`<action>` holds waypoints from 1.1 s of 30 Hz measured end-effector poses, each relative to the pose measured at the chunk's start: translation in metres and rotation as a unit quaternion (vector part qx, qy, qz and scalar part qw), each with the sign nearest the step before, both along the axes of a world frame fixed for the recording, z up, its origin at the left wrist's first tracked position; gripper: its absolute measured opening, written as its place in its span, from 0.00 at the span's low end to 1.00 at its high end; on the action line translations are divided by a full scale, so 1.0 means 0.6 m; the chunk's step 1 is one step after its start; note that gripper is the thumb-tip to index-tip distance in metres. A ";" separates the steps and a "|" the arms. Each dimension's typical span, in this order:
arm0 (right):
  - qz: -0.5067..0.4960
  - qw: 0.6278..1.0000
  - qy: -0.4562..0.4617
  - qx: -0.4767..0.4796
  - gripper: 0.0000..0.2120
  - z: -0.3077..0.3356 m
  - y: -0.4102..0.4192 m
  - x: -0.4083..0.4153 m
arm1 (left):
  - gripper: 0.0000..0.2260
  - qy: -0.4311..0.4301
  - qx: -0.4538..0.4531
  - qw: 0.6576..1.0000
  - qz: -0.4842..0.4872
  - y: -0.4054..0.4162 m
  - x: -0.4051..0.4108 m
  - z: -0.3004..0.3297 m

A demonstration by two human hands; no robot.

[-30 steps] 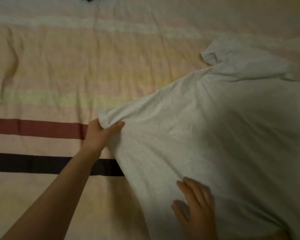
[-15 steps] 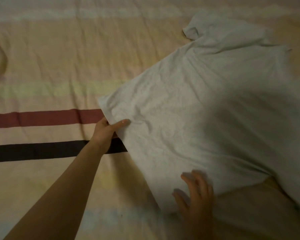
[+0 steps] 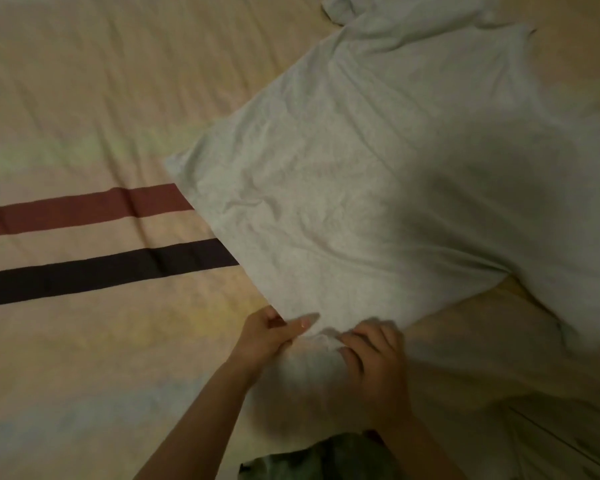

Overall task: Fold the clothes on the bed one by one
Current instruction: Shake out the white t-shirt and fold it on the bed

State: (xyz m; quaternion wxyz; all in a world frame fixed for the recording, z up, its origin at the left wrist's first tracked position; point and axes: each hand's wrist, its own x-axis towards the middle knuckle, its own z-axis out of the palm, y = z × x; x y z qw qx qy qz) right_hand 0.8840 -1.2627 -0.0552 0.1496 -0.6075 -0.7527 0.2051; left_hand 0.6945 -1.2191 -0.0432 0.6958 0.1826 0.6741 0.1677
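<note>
Light grey T-shirt [image 3: 378, 174] lies spread on striped bedsheet [image 3: 84, 98], covering right part. Left hand [image 3: 269, 336] pinches near corner of shirt, thumb on top. Right hand [image 3: 374, 358] just beside it, curled fingers gripping same bunched corner.

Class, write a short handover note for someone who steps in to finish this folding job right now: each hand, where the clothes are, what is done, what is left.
Left hand: pinching the near corner of the light grey T-shirt, thumb on top.
Right hand: fingers curled on the same corner, beside the left hand.
T-shirt: spread mostly flat on the striped bedsheet, wrinkled, one sleeve bunched at the far edge; its right side runs out of view.
Done: shirt laid out; no fold visible yet.
Left: smooth it, fold it, then take the next garment. A dark green cloth lies at the near edge; what it is cannot be told.
</note>
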 end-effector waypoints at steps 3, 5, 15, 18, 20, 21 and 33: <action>-0.028 0.999 0.034 0.005 0.15 0.025 0.001 -0.003 | 0.16 -0.020 0.023 0.999 -0.029 -0.047 0.039 0.013; -0.078 0.995 0.062 -0.022 0.11 0.034 -0.003 0.002 | 0.11 -0.046 0.050 0.998 0.009 -0.071 0.059 0.023; -0.049 0.982 0.124 -0.130 0.11 0.059 -0.003 0.028 | 0.06 0.016 0.140 0.987 0.079 -0.119 0.098 0.033; -0.025 0.984 0.116 -0.130 0.07 0.060 0.004 0.048 | 0.11 0.003 0.111 0.983 0.147 -0.150 0.104 0.023; -0.048 0.985 0.109 -0.123 0.05 0.058 0.008 0.071 | 0.17 -0.003 0.086 0.973 0.215 -0.170 0.117 0.016; -0.073 0.984 0.112 -0.120 0.06 0.057 0.012 0.084 | 0.18 -0.002 0.082 0.966 0.244 -0.177 0.128 0.014; 0.050 0.992 0.014 -0.112 0.17 0.020 0.041 0.213 | 0.04 0.065 0.039 0.916 0.395 -0.235 0.253 0.018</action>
